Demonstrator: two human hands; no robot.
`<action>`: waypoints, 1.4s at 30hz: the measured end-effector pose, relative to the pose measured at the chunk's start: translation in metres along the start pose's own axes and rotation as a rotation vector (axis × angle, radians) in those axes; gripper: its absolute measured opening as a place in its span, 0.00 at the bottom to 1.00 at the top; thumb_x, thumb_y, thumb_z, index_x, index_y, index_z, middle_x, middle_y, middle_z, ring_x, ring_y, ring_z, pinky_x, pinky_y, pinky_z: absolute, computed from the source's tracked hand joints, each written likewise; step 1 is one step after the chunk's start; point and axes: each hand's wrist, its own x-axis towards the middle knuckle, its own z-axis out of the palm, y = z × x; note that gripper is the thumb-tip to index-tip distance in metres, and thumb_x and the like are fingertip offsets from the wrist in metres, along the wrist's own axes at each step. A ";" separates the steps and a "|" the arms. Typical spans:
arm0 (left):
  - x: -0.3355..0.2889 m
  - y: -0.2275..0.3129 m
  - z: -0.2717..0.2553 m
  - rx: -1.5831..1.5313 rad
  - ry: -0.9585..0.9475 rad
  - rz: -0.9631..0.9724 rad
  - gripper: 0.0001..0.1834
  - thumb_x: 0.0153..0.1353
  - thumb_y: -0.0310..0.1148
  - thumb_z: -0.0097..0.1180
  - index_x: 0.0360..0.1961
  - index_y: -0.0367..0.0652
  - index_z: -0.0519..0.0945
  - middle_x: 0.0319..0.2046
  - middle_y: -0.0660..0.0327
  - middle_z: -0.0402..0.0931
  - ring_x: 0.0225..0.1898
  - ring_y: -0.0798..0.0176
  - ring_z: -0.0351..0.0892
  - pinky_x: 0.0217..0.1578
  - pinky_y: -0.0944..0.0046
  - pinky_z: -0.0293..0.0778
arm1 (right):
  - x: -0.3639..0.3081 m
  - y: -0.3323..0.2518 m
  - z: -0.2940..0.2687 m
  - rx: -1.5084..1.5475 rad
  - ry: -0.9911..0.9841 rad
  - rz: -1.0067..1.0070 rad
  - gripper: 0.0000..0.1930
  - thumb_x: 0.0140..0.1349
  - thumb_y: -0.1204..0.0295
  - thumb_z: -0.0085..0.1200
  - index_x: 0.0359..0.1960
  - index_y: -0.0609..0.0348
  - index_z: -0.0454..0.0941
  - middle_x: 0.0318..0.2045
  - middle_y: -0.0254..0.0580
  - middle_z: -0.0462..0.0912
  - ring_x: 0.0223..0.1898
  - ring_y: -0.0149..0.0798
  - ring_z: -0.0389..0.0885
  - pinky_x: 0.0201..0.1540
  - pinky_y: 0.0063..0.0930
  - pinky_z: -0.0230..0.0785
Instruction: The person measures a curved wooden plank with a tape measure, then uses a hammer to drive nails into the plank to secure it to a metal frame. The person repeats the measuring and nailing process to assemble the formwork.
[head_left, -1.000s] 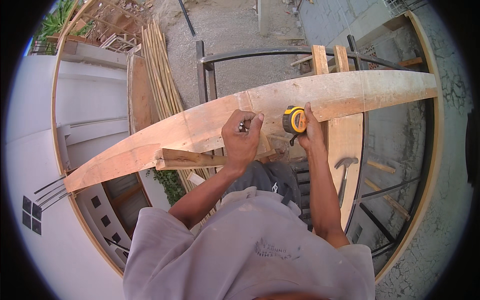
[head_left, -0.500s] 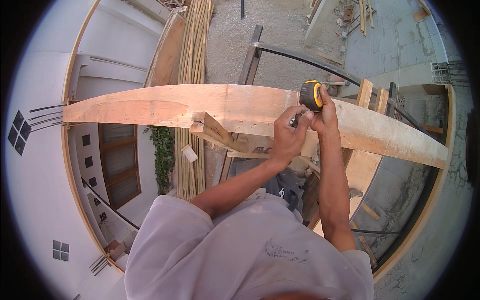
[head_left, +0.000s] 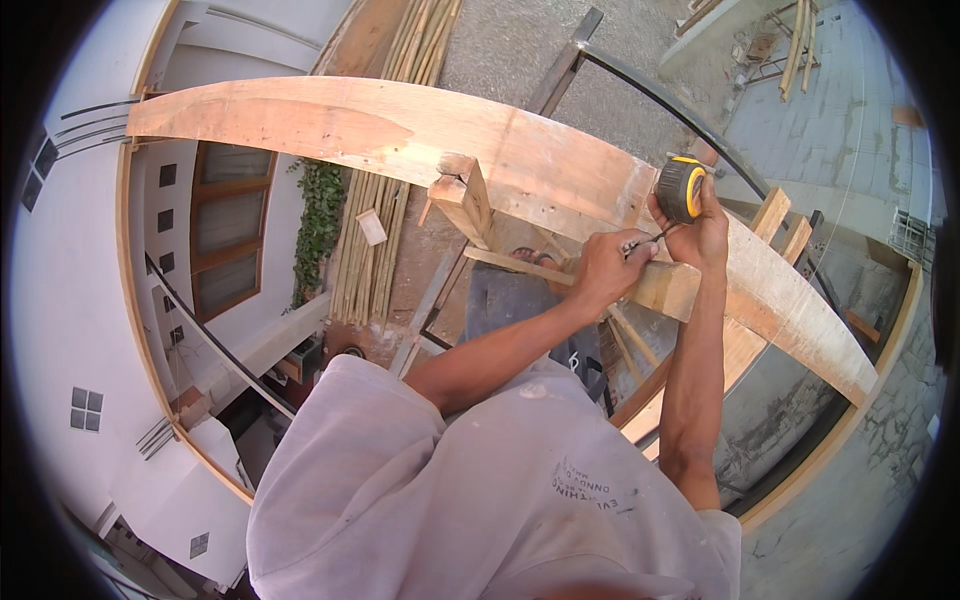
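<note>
My right hand (head_left: 702, 235) is closed around a black and yellow tape measure (head_left: 682, 188), held upright over a long pale wooden plank (head_left: 540, 165). Just to its left, my left hand (head_left: 608, 272) has its fingers pinched on a thin dark pencil-like stick (head_left: 662, 236), whose far end reaches toward the right hand. Both hands are over the plank's near edge, beside a short wooden block (head_left: 668, 288). Whether any tape is drawn out of the case cannot be made out.
A wooden block (head_left: 462, 200) juts from the plank's near side. Dark metal bars (head_left: 660, 100) run beyond it, and short wood pieces (head_left: 772, 212) stand at its right. Bamboo poles (head_left: 372, 255) lie below left. My feet (head_left: 535, 258) show beneath the plank.
The view has turned, so the plank slopes down more to the right. My hands appear farther right and slightly apart, and the thin stick now shows between them. The tape measure stays in my right hand.
</note>
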 end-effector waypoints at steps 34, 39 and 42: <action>0.046 -0.070 -0.108 0.722 0.205 0.305 0.08 0.57 0.25 0.58 0.38 0.35 0.82 0.36 0.50 0.78 0.37 0.49 0.78 0.39 0.56 0.72 | -0.162 0.058 -0.102 -0.326 1.022 -0.600 0.14 0.65 0.61 0.59 0.38 0.61 0.79 0.30 0.34 0.81 0.28 0.25 0.77 0.31 0.21 0.73; 0.034 -0.053 -0.102 0.672 0.216 0.308 0.12 0.64 0.27 0.55 0.45 0.31 0.81 0.43 0.48 0.79 0.44 0.51 0.79 0.49 0.57 0.72 | -0.265 0.093 -0.170 -0.751 1.680 -0.378 0.18 0.63 0.63 0.57 0.48 0.64 0.78 0.42 0.48 0.81 0.43 0.42 0.79 0.47 0.35 0.71; 0.031 -0.030 -0.088 0.604 0.263 0.369 0.14 0.69 0.31 0.51 0.45 0.28 0.79 0.42 0.48 0.80 0.44 0.53 0.78 0.50 0.58 0.71 | -0.295 0.135 -0.205 -1.263 1.815 -0.091 0.23 0.62 0.61 0.58 0.55 0.61 0.74 0.52 0.56 0.76 0.54 0.55 0.74 0.55 0.43 0.68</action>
